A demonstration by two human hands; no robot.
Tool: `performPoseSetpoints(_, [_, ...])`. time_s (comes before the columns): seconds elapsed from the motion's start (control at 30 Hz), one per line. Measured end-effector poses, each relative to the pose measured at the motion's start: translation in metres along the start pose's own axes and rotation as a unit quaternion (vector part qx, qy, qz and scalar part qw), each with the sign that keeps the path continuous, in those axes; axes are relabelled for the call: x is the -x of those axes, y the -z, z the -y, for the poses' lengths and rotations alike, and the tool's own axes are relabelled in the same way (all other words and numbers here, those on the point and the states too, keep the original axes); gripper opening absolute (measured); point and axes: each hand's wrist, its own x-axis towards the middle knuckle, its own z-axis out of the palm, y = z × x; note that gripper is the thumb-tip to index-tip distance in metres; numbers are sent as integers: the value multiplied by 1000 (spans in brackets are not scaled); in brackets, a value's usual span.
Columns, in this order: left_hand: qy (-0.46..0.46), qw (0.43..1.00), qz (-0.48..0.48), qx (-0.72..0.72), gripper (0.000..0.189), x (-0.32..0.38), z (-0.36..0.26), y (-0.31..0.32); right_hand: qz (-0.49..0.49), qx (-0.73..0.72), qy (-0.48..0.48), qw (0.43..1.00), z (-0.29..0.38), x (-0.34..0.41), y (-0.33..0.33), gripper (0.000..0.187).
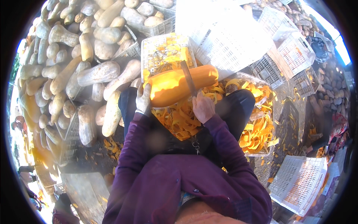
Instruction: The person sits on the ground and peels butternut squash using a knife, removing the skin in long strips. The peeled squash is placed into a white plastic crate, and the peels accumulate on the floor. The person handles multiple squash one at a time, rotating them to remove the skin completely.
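A peeled orange squash (173, 86) lies crosswise in front of me, above my knees. My left hand (143, 98), in a pale glove, grips its left end. My bare right hand (203, 107) is closed on the near end of a long, narrow blade tool (188, 78), which lies across the top of the squash; its handle is hidden in my fist. Beneath the squash, orange peel strips (181, 120) are heaped between my legs. Just beyond it stands a white plastic crate (145, 44) with yellow-orange pieces showing through its lattice.
Unpeeled squashes (98, 74) are piled at the left. A crate of peelings (258, 137) stands by my right knee. White crates (232, 42) stand ahead, and another crate (299, 182) sits at lower right. A board (84, 193) lies at lower left. Other people are at both edges.
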Motion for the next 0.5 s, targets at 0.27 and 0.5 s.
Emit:
performPoseSetpoints(0.27, [-21, 999, 25, 17, 60, -6, 6, 4, 30, 9, -30, 999, 5, 0, -1, 22])
performPoseSetpoints(0.5, [-8, 1000, -2, -25, 60, -13, 2, 2, 54, 17, -46, 997, 20, -6, 5, 18])
